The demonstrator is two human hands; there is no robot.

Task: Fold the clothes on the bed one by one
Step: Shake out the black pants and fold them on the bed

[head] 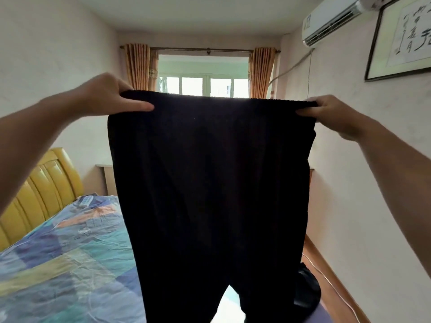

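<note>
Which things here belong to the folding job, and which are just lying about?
Part of the job:
black trousers, held up by the waistband
left hand and right hand, each gripping a waistband end
bed

Just there:
yellow headboard
curtains
air conditioner
framed calligraphy

Straight ahead, a window (205,86) glows bright, framed by orange curtains (137,66) on a rod (200,50). High on the right wall sits a white air conditioner (333,22), a cable (289,67) trailing down from it. Just beside that hangs a framed calligraphy piece (405,38). Down left, a yellow padded headboard (39,190) stands against the wall. Along the right, a wooden floor (331,271) carries a thin white cord (335,290).
</note>
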